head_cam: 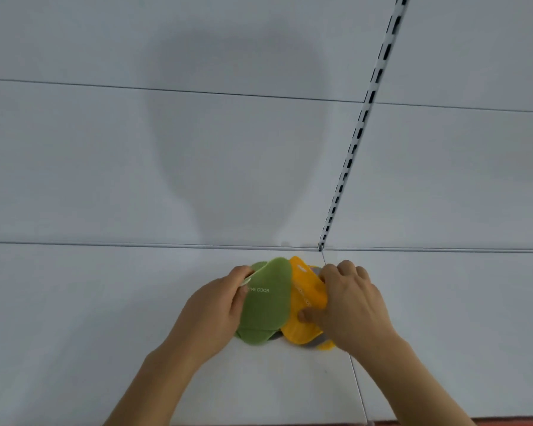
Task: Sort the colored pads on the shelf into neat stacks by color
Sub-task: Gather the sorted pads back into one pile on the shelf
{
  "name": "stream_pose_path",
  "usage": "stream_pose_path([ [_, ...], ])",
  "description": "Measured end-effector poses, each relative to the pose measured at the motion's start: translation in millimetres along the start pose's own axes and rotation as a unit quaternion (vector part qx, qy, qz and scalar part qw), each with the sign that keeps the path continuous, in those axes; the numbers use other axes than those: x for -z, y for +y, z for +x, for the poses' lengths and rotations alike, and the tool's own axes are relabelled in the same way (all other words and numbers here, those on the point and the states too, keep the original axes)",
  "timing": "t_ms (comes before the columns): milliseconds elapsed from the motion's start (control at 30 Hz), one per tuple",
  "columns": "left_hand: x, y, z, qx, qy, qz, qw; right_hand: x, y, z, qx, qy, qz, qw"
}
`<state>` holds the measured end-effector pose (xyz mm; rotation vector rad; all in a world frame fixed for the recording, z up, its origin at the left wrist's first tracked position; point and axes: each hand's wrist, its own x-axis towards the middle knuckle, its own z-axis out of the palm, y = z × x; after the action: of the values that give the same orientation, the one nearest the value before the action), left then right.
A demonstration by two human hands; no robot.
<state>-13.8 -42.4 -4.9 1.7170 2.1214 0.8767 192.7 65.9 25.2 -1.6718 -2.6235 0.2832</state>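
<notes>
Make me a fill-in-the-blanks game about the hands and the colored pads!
1. The left hand grips the ____ pads.
2. The right hand holds the ____ pads.
3. The white words on the top green pad end in "____".
4. Both piles sit on a white ____, close to the slotted rail.

Missing words: green; yellow; ODOR; shelf
</notes>
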Motion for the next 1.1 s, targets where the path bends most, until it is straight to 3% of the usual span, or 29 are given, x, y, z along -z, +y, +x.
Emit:
stream_pose_path([
  [100,1.4,-2.6,-0.1,0.012,0.026,-0.027,0.999,-8.1,-5.3,-14.4,0.034,0.045,0.046,0.997],
  [233,8.7,-11.6,-0.1,0.065,0.132,-0.098,0.984,-10.8,-1.9,-26.9,0.063,0.061,0.114,0.990],
  [433,21.5,-5.4,3.8,0.059,0.171,-0.170,0.969,6.7,6.5,-51.3,0.051,0.188,0.262,0.945],
  [567,16.6,7.9,2.3,0.045,0.166,-0.231,0.958,16.1,8.6,-70.9,-0.034,0.240,0.340,0.909],
  [767,-6.3,41.1,0.8,0.018,0.131,-0.261,0.956,24.1,36.5,-103.5,-0.132,0.241,0.373,0.886],
  [1100,-59.4,151.0,-5.2,-0.071,0.084,-0.236,0.965,36.9,130.4,-167.4,-0.176,0.288,0.443,0.831],
])
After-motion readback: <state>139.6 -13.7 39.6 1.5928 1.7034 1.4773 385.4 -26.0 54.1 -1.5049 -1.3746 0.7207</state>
